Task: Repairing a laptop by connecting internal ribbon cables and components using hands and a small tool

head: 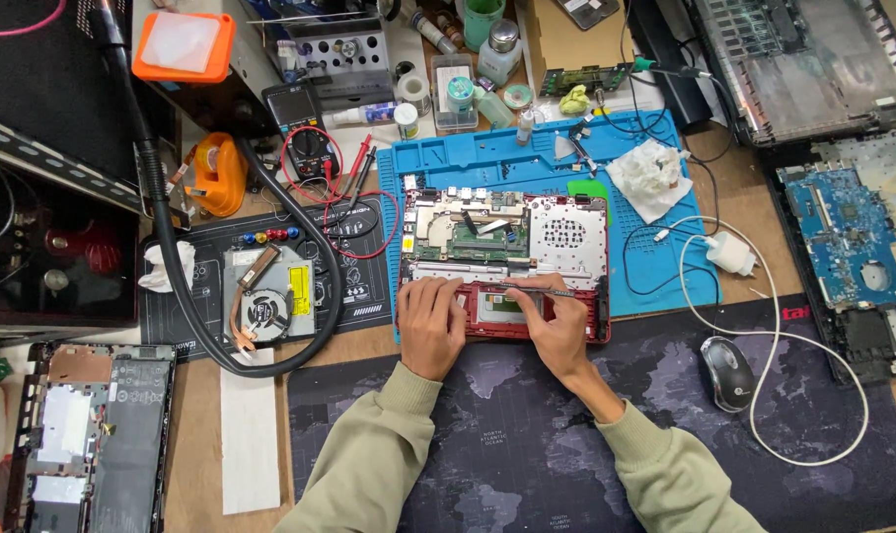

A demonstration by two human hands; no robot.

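An opened red laptop base (566, 237) with its green circuit boards exposed lies on a blue silicone work mat (665, 266). My left hand (430, 324) rests flat on the laptop's near left edge, fingers together, holding nothing. My right hand (557, 326) grips a thin dark tool (539, 288), like tweezers or a small screwdriver, lying across the near part of the base. Both sleeves are olive green.
A cooling fan and heat pipe (265, 306) lie on a black mat left, ringed by a black hose (172, 257). A multimeter (305, 148), orange tape dispenser (216, 173), white charger (732, 254), mouse (727, 372), crumpled tissue (650, 176) and other laptop parts (848, 232) surround.
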